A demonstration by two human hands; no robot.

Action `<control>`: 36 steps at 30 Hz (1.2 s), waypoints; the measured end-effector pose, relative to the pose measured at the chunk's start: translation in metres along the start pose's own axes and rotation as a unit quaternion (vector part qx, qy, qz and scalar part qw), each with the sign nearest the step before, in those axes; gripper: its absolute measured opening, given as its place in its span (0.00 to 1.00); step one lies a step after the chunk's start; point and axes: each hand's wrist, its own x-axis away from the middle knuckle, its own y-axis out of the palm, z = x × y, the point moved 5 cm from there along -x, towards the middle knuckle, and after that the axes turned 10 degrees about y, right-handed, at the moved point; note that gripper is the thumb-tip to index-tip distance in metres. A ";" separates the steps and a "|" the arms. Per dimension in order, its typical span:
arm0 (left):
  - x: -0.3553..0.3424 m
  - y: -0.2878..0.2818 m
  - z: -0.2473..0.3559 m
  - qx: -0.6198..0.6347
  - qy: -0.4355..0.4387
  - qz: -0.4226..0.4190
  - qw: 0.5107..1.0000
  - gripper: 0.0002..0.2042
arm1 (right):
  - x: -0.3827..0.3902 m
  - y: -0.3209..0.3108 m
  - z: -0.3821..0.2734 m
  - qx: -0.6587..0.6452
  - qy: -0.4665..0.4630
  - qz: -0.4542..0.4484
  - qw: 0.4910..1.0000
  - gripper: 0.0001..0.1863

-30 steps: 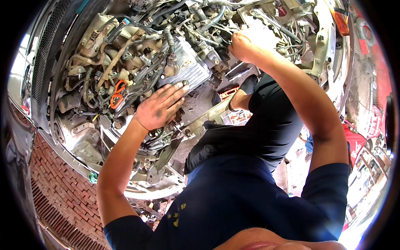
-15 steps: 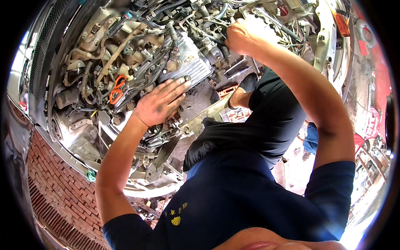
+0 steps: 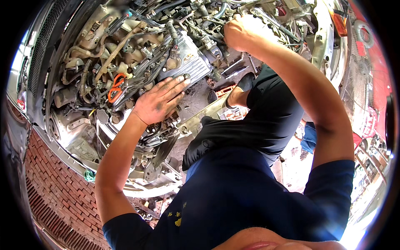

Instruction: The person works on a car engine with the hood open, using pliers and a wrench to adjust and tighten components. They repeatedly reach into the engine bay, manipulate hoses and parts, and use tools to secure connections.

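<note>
My left hand (image 3: 159, 103) lies with fingers stretched out on the engine, fingertips at the lower edge of a ribbed silver cover (image 3: 192, 58). Just left of it sit an orange-handled tool (image 3: 116, 89) and a bundle of dark harness (image 3: 146, 73). A short hose with a connector (image 3: 172, 39) runs down onto the cover. My right hand (image 3: 241, 33) is curled closed among hoses and metal fittings above and right of that cover; whatever its fingers hold is hidden behind them.
The open engine bay has a metal rail (image 3: 323, 37) at the right. My leg and shoe (image 3: 243, 83) show beneath, beside an orange case (image 3: 225, 90). A blue-clad form (image 3: 308, 137) is partly visible at right. Brick paving (image 3: 58, 179) lies lower left, with red objects (image 3: 375, 83) far right.
My right hand has moved slightly up and to the left while staying closed. My left hand stays spread in the same place on the engine, its fingertips a little higher in the picture.
</note>
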 end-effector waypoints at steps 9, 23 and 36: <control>-0.007 0.000 -0.001 0.004 0.013 0.001 1.000 0.21 | -0.050 0.084 0.008 0.302 -0.103 0.004 0.948 0.12; -0.001 -0.003 0.000 0.016 0.003 0.014 1.000 0.20 | 0.016 -0.028 0.022 0.012 0.035 -0.003 0.999 0.15; -0.002 -0.002 0.000 0.001 0.007 0.026 1.000 0.18 | 0.012 -0.020 0.035 -0.062 0.070 0.009 0.996 0.11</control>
